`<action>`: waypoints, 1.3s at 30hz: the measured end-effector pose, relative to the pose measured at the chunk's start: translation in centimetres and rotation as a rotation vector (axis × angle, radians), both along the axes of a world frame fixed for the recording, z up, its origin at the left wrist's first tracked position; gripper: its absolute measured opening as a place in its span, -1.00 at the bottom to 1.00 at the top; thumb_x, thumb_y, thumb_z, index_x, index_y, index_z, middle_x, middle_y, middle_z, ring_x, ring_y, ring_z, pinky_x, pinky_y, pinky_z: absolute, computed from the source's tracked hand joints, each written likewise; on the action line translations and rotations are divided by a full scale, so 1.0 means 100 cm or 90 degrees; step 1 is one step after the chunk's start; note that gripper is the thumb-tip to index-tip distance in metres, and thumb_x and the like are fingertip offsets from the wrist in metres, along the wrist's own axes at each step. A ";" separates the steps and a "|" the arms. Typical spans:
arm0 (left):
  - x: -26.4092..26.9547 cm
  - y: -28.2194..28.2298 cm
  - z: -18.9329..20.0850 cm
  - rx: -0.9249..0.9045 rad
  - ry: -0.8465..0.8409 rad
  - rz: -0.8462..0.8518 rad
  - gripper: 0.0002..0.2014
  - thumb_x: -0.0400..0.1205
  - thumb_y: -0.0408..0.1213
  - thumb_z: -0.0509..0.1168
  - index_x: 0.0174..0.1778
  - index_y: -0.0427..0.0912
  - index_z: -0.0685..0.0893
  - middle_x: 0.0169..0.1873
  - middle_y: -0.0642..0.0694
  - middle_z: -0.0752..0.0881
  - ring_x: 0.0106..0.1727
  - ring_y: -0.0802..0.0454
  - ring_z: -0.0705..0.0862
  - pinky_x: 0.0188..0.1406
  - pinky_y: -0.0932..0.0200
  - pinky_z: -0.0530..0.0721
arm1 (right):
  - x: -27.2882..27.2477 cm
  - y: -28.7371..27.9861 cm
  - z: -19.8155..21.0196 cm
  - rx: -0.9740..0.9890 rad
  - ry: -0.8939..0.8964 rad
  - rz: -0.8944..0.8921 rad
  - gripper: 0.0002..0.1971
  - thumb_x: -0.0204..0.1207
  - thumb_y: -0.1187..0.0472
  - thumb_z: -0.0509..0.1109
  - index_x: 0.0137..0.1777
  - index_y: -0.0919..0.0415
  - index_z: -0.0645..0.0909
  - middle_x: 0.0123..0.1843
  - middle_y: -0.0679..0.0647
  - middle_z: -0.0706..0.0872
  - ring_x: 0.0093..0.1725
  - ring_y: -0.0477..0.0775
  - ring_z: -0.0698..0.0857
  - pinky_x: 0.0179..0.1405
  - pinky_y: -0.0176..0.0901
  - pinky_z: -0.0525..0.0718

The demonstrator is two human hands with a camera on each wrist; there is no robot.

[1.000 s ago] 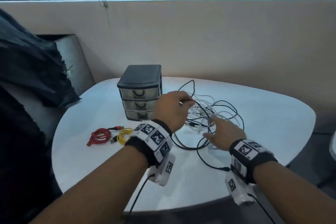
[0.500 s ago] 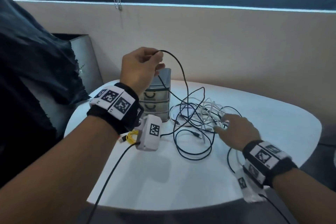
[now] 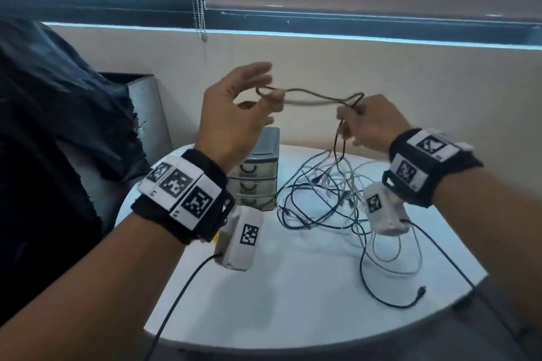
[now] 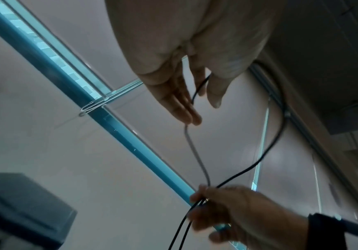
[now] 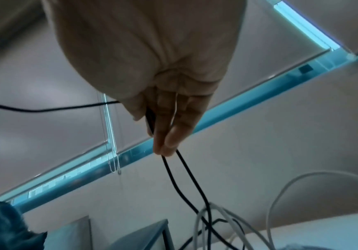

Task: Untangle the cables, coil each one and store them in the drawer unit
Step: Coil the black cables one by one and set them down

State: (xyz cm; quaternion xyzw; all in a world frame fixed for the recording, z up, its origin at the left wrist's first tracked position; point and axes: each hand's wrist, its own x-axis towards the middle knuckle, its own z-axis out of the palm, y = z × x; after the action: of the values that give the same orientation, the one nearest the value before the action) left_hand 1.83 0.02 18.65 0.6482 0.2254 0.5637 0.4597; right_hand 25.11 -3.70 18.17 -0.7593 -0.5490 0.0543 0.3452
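Left hand: raised above the drawer unit, a loop of the black cable hooked over one finger, the other fingers spread loose.
Right hand: level with the left, fingers pinching two strands of that cable.
Black cable: stretched between both hands, then dropping into the cable tangle.
Cable tangle: black and white leads on the white table, just right of the drawer unit.

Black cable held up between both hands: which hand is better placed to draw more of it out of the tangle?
Probably the right hand: it pinches the black cable where it hangs to the tangle. The left hand only hooks the loop's far end.
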 end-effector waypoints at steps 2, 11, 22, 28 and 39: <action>-0.004 0.004 -0.014 -0.039 0.039 0.026 -0.43 0.56 -0.31 0.53 0.47 0.06 0.55 0.29 0.00 0.67 0.07 -0.02 0.80 -0.09 0.12 0.80 | 0.005 -0.004 0.014 0.028 -0.060 0.005 -0.70 0.73 0.06 0.24 -0.09 0.17 0.74 -0.13 0.16 0.85 -0.23 0.06 0.79 -0.14 -0.01 0.76; 0.017 -0.018 -0.111 -0.303 0.495 -0.114 -0.19 0.52 -0.16 0.57 0.63 -0.03 0.28 0.32 -0.11 0.64 0.06 -0.12 0.80 0.01 -0.08 0.82 | 0.024 -0.006 0.040 0.082 -0.242 -0.124 -0.65 0.72 0.10 0.19 0.00 0.29 0.75 -0.04 0.27 0.80 -0.08 0.35 0.74 -0.01 0.06 0.71; 0.066 -0.029 -0.184 -0.347 0.705 -0.163 -0.07 0.41 0.08 0.61 0.65 0.12 0.27 0.50 -0.05 0.49 0.37 -0.10 0.64 0.22 -0.10 0.76 | 0.053 -0.014 0.071 0.300 -0.339 -0.136 -0.54 0.53 -0.01 -0.12 0.10 0.12 0.58 -0.09 0.19 0.68 -0.09 0.35 0.66 -0.06 0.11 0.65; 0.064 -0.025 -0.191 -0.345 0.659 -0.161 -0.19 0.48 -0.04 0.59 0.62 0.06 0.37 0.57 -0.06 0.45 0.35 -0.02 0.59 0.23 0.12 0.68 | 0.049 -0.019 0.068 0.203 -0.383 -0.062 -0.41 0.69 -0.15 -0.15 0.51 0.16 0.40 0.30 0.26 0.59 0.23 0.40 0.61 0.22 0.21 0.59; 0.115 -0.021 -0.147 -0.355 0.391 -0.161 -0.19 0.61 -0.08 0.47 0.71 0.02 0.18 -0.18 -0.07 0.82 -0.51 0.10 0.64 -0.64 0.28 0.47 | -0.033 -0.038 0.036 0.000 0.364 0.061 -0.46 0.81 -0.08 -0.02 -0.06 0.37 0.57 -0.33 0.33 0.77 -0.44 0.17 0.81 -0.57 -0.23 0.67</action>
State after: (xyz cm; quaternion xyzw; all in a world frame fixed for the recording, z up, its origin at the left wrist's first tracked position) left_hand 13.28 -2.12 3.99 0.6596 0.4140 0.2012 0.5941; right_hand 21.78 -7.46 21.77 -0.6865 -0.4649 0.2823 0.4826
